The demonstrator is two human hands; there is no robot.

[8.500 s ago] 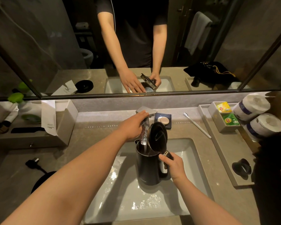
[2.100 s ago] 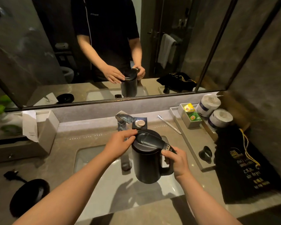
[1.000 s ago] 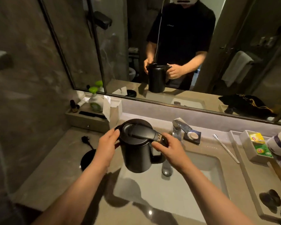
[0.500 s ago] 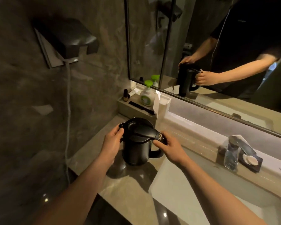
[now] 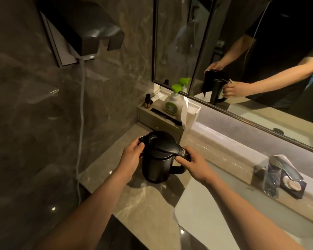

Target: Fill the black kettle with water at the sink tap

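The black kettle (image 5: 157,163) stands upright with its lid shut on the stone counter, left of the white sink (image 5: 215,210). My left hand (image 5: 132,157) presses against its upper left side by the spout. My right hand (image 5: 193,164) grips the top of its handle. The chrome tap (image 5: 276,170) stands at the far right behind the sink, and no water runs from it. Whatever lies under the kettle's bottom is hidden.
A box tray (image 5: 163,118) with a green-capped soap bottle (image 5: 172,103), a comb and small bottles stands behind the kettle. A soap dish (image 5: 293,186) sits by the tap. A wall-mounted black unit (image 5: 83,31) with a hanging cord (image 5: 80,123) is at the left. The mirror (image 5: 242,56) runs above.
The kettle left the tap, its lid was shut, and both hands carried it left from over the sink to the counter. The view swung left with it.
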